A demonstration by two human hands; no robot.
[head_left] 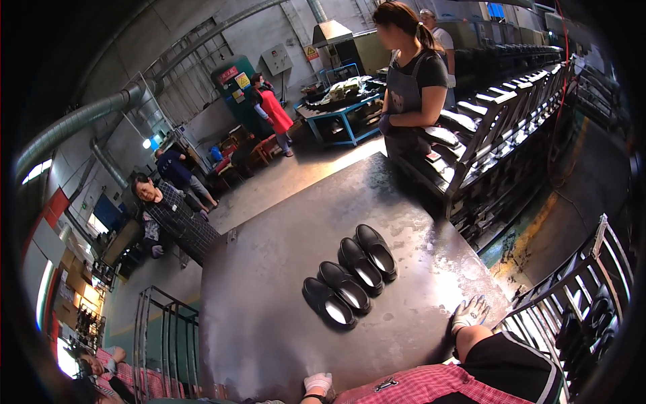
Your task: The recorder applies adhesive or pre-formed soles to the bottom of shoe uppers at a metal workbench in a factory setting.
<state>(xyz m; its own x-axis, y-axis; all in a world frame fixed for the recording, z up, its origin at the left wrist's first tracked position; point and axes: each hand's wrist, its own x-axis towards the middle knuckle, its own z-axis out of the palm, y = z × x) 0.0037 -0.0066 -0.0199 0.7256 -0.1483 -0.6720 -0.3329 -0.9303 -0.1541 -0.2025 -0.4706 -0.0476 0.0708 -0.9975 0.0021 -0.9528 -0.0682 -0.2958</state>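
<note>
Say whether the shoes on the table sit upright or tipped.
Upright: the black shoes have their openings and pale insoles facing up.

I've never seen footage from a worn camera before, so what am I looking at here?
No robot here: just a person working, seen by a wide fisheye camera on their own head. It looks down, and its lens bends straight edges near the rim.

At the bottom is their gloved left hand, by the near edge of a metal-looking table. Their gloved right hand rests spread toward the right side, holding nothing. Whether the left grips anything is hard to tell.

Four black shoes lie side by side on the table. Beyond it stands a co-worker.
</note>
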